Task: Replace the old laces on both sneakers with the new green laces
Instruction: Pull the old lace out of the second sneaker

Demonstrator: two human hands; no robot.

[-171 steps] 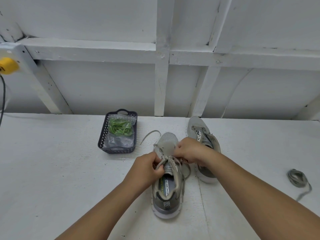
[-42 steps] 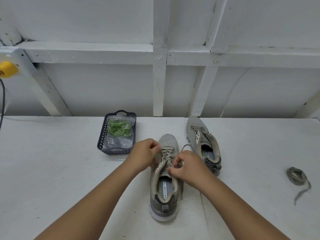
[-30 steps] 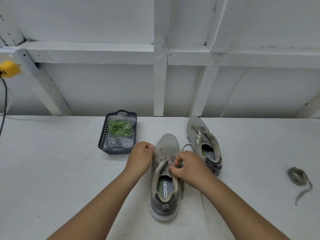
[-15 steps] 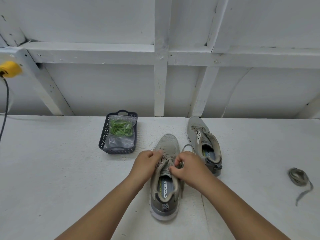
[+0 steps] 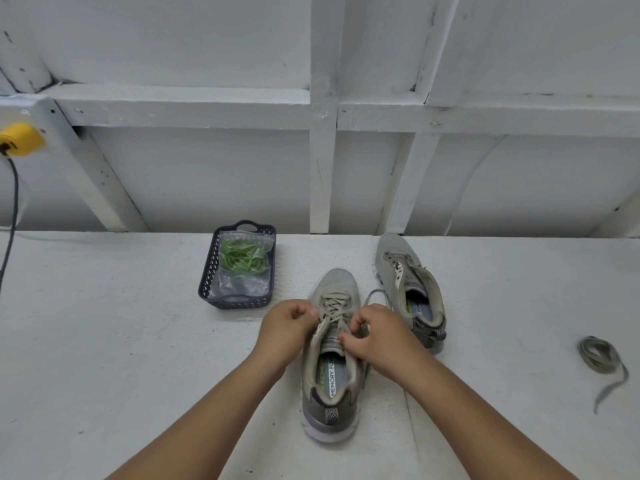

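Observation:
A grey sneaker [image 5: 330, 379] stands toe away from me in the middle of the table, its old beige lace [image 5: 332, 306] still crossed over the upper eyelets. My left hand [image 5: 285, 332] grips the sneaker's left eyelet edge with curled fingers. My right hand [image 5: 377, 336] pinches the lace at the right side of the tongue. A second grey sneaker [image 5: 408, 289] without a lace lies behind to the right. The green laces [image 5: 242, 259] sit in a clear bag inside a dark basket [image 5: 235, 301].
A removed grey lace [image 5: 601, 358] lies coiled at the right of the white table [image 5: 104, 341]. A white framed wall [image 5: 322, 161] rises behind the table. A yellow plug with a dark cable [image 5: 14, 174] hangs at the far left.
Over the last second my left hand slid back along the sneaker's left side toward me. My right hand stayed pinching at the lace. More crossed lace shows near the toe.

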